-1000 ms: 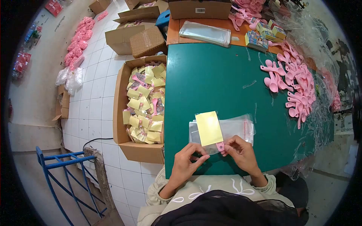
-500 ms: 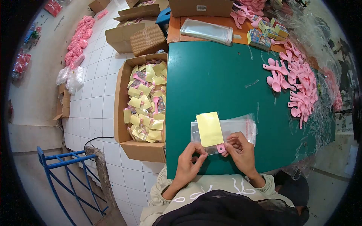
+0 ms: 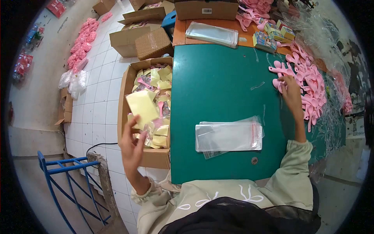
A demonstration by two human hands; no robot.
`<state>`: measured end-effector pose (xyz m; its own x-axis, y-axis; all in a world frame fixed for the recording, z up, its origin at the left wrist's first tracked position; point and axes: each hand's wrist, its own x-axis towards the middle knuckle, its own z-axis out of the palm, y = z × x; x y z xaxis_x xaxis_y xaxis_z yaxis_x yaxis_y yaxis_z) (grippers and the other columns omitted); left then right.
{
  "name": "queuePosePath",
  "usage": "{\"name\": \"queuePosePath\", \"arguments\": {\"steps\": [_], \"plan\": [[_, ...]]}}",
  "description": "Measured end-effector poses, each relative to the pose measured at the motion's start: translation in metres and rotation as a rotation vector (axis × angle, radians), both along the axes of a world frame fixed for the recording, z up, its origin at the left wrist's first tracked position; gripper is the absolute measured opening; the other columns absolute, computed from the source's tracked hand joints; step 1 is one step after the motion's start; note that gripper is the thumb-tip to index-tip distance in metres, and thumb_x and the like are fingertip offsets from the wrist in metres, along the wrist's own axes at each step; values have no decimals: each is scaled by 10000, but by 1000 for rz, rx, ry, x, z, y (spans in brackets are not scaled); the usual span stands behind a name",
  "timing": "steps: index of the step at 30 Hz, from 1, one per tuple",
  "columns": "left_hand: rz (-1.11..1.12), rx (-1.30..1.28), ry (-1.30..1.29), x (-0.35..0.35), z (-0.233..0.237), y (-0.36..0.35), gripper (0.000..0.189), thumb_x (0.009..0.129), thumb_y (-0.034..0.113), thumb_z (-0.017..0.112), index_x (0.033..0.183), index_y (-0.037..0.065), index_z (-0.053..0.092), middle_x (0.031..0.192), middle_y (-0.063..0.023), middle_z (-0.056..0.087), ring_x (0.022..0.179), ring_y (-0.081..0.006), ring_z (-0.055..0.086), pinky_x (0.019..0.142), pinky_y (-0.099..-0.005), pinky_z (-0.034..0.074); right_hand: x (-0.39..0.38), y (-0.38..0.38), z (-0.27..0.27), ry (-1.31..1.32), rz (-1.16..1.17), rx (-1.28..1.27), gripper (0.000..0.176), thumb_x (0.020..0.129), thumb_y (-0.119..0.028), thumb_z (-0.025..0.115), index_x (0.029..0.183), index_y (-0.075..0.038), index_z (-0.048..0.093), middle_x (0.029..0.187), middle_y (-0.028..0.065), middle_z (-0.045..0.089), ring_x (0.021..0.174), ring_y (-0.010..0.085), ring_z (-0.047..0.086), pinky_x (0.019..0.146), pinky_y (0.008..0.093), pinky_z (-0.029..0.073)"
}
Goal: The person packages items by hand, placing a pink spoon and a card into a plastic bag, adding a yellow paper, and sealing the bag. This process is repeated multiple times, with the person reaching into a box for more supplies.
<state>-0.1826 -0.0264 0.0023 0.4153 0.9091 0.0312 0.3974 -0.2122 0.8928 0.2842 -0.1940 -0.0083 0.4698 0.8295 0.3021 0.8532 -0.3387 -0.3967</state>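
My left hand [image 3: 132, 144] is over the cardboard box [image 3: 121, 117] with its fingers apart. Just beyond its fingertips is a clear packet with a yellow card [image 3: 142, 107], tilted above the packets in the box. On the right, my right hand [image 3: 290, 90] reaches into the pile of pink spoons [image 3: 311, 84], fingers closed around a pink spoon [image 3: 277, 83] at the pile's near-left edge; the fingers partly hide it. A stack of clear plastic bags [image 3: 228, 136] lies on the green table [image 3: 218, 85] between my hands.
At the table's back are a bundle of clear sleeves [image 3: 212, 34], small card packs [image 3: 265, 41] and a closed carton [image 3: 206, 9]. Loose plastic film [image 3: 331, 113] lines the right edge. A blue metal rack [image 3: 70, 171] stands at lower left.
My left hand has moved left from the table to over the box, along with the yellow-card packet. My right hand has left the packet and moved up and right to the spoons.
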Motion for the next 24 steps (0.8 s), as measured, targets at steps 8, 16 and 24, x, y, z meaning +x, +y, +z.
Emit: {"name": "queuePosePath", "arguments": {"steps": [8,16,24], "plan": [[-335,321,311,65,25,-1,477,792,191,661,1194,5,482,1163,-195,520,1045,-350,522,894,-408,424,100,31,-28,-323,97,-171,210,745,-56,611,952,-21,621,919,130,569,877,312,513,774,387,412],[-735,515,103,201,-41,-60,256,773,236,675,878,34,558,857,-117,508,834,-283,531,711,-392,455,65,21,8,-249,81,17,206,769,-18,532,974,-11,512,913,161,537,865,345,532,764,424,413],[-794,259,-21,208,-41,-53,207,759,150,679,907,80,552,826,-52,609,808,-246,583,673,-360,463,50,20,14,-199,206,28,257,759,46,575,1006,-20,550,1025,130,561,938,288,548,798,354,450]]}}
